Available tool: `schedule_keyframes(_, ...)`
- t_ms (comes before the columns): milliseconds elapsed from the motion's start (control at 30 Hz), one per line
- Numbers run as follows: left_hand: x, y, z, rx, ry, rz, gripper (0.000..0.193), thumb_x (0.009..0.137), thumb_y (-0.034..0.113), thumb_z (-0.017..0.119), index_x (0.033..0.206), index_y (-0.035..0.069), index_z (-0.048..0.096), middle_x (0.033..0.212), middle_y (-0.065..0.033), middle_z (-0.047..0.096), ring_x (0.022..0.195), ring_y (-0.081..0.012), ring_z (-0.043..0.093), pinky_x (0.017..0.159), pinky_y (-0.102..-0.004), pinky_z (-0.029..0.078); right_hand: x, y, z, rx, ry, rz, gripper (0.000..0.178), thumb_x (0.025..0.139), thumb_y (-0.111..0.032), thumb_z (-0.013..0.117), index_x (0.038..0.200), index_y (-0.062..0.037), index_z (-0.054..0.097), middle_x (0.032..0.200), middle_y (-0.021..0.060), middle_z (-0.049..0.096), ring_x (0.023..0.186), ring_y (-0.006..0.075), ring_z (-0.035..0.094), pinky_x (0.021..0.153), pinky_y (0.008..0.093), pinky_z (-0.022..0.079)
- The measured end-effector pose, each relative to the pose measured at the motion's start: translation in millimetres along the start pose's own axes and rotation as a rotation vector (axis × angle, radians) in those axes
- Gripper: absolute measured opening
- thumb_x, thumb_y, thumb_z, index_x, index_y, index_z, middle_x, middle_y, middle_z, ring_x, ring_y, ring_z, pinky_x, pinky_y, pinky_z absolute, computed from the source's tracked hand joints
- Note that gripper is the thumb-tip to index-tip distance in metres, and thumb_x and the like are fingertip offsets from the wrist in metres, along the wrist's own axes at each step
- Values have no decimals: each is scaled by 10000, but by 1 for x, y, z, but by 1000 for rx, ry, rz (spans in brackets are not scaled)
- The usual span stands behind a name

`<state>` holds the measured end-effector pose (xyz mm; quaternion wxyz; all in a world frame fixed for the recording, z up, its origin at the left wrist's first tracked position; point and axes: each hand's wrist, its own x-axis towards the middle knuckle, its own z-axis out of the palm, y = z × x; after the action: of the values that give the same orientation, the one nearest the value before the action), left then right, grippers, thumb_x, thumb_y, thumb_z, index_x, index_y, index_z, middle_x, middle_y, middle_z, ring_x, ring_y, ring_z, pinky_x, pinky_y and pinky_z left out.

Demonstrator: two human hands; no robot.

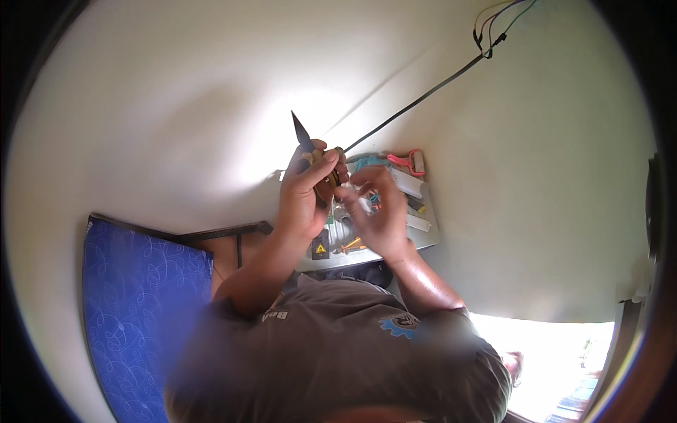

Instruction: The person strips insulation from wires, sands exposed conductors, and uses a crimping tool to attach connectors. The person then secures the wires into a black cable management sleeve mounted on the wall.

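My left hand point(305, 194) is closed around a pair of scissors point(301, 132), whose dark pointed blades stick up past the fingers; part of the yellowish handles shows in the palm. Its thumb and fingertips also pinch the lower end of a black cable point(416, 101), which runs up and right along the wall to a bundle of thin coloured wires point(488, 42). My right hand point(384, 211) is close beside it, thumb and fingers curled together near the cable end. Whatever these fingers hold is too small and blurred to make out.
Below my hands a light-coloured table point(430, 237) carries several items, among them a red-handled tool point(417, 163) and a black box with a yellow warning triangle point(321, 247). A blue patterned panel point(141, 303) stands at the left. Bright light enters through an opening point(557, 352) at lower right.
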<state>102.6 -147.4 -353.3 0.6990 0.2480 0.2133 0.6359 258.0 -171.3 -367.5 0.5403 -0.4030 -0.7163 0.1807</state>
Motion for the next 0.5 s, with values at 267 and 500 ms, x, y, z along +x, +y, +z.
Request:
schedule_keyframes(267, -3, -14, -15, 172, 45, 187, 422, 946, 37, 820, 1271, 65, 552, 1029, -39, 638, 972, -158, 641, 827, -302, 532, -19, 9, 34, 426, -175, 347, 410, 1049, -137, 763, 1320, 34, 508, 1104, 93, 690, 951, 167, 728, 825, 289, 602)
schedule_keyframes(500, 0, -7, -33, -5, -63, 107, 467, 971, 53, 775, 1376, 73, 544, 1107, -96, 651, 1074, -244, 681, 1032, -459, 559, -22, 17, 26, 797, -311, 641, 353, 1153, -354, 594, 1241, -12, 612, 1056, 80, 686, 952, 141, 679, 859, 295, 570)
